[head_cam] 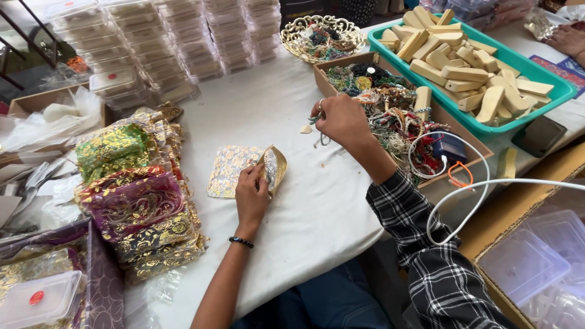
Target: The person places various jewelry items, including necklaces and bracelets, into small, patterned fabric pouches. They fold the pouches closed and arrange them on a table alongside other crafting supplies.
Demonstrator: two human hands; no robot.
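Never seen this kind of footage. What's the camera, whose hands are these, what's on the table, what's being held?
There is no machine here: one camera worn on a person's head looks down at their own two bare hands.

The left hand holds a small gold-patterned pouch by its mouth, on top of a flat pouch on the white table. The right hand pinches a beaded bracelet beside a cardboard box of tangled jewellery.

Around them: a pile of brocade pouches on the left, stacks of clear plastic boxes at the back, a gold filigree bowl, and a teal tray of wooden blocks. Another person's hand shows at the top right.
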